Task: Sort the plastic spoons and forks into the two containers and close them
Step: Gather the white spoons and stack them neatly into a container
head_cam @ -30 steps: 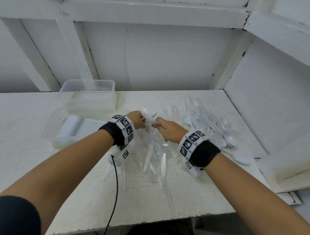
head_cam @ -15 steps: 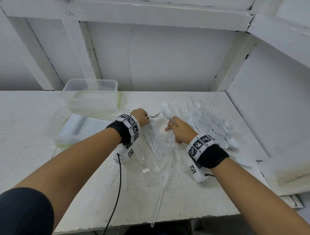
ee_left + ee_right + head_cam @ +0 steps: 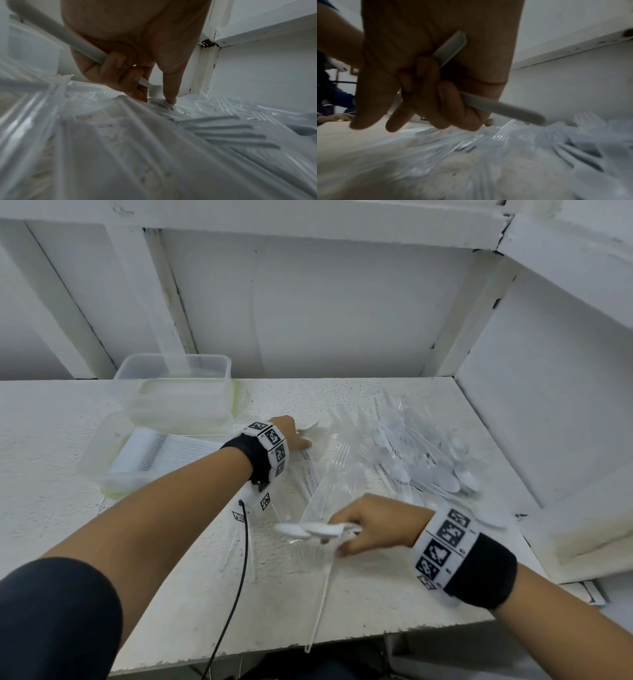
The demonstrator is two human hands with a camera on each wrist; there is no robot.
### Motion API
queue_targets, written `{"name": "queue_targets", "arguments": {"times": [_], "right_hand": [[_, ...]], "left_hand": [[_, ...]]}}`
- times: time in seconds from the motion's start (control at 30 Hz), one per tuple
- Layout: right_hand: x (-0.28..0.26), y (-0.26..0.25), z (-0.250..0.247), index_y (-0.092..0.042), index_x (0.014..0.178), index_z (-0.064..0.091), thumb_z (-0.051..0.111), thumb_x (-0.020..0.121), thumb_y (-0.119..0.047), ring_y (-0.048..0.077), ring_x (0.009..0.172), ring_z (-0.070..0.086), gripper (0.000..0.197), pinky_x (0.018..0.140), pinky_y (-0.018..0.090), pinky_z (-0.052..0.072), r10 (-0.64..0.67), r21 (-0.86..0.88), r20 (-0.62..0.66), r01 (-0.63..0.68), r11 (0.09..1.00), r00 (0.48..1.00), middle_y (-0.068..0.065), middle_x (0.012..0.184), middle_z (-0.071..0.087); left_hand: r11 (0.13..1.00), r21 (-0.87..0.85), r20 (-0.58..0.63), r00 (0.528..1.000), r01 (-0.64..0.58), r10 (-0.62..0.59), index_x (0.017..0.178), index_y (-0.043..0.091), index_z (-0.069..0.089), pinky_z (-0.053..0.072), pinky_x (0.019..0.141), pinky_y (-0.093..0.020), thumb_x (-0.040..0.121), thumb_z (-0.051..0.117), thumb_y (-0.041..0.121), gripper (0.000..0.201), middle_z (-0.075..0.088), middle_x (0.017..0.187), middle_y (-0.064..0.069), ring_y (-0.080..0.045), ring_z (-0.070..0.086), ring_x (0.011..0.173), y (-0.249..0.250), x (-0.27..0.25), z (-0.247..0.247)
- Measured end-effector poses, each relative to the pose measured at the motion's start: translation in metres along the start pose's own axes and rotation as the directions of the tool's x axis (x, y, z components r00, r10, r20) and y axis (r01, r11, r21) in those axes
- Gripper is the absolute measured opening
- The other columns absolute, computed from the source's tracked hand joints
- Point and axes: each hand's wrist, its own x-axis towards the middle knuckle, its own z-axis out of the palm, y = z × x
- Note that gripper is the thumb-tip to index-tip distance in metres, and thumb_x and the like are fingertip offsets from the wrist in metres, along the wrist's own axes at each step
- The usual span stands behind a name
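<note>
Gripping white opaque spoons, right hand sits nearest, 5 o'clock on rough white worktop. Clear forks at centre. Left hand curls round one spoon handle. Mixed cutlery heap at 2 o'clock. Clear rectangular containers, 10 o'clock, contents unclear.

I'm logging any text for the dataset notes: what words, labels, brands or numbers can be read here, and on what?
No readable words, brands or numbers.
White wristbands with black square code markers on the left wrist and right wrist: patterns only; tiny characters beside them are too small to read.
Clear plastic containers and white plastic spoons and forks: no print visible.
</note>
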Motion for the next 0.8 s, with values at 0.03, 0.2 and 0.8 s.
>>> {"name": "queue_targets", "arguments": {"times": [0.03,0.2,0.8], "right_hand": [[0.000,0.000,0.007,-0.024,0.115,0.066,0.066,0.085,-0.027,0.001,0.054,0.045,0.030,0.057,0.016,0.036,-0.010,-0.080,0.051,0.014,0.997,0.999,-0.006,0.084,0.067],[0.004,-0.001,0.032,-0.025,0.118,0.061,0.059,0.086,-0.023,0.012,0.075,0.049,0.032,0.056,0.015,0.030,0.003,-0.313,0.028,0.006,0.950,1.000,0.000,0.094,0.066],[0.017,0.014,0.002,-0.018,0.088,0.064,0.061,0.088,-0.026,0.005,0.064,0.053,0.008,0.059,0.017,0.036,-0.011,-0.022,-0.325,0.004,1.000,0.945,-0.006,0.074,0.061]], "left_hand": [[1.000,-0.019,-0.001,1.000,0.007,-0.007,0.084,0.007,0.051,0.038,0.066,-0.027,0.086,0.059,0.045,0.038,0.052,0.084,-0.006,-0.022,0.049,0.081,0.001,0.000,0.000],[0.981,-0.187,0.027,0.999,0.047,-0.043,0.064,0.012,0.041,0.028,0.049,-0.021,0.084,0.065,0.033,0.037,0.045,0.068,-0.002,-0.018,0.047,0.074,0.000,-0.003,-0.003],[0.554,-0.831,-0.046,0.989,0.039,-0.139,0.076,0.011,0.051,0.024,0.037,-0.014,0.084,0.067,0.014,0.018,0.051,0.071,-0.005,-0.011,0.030,0.048,-0.035,-0.023,-0.029]]}}
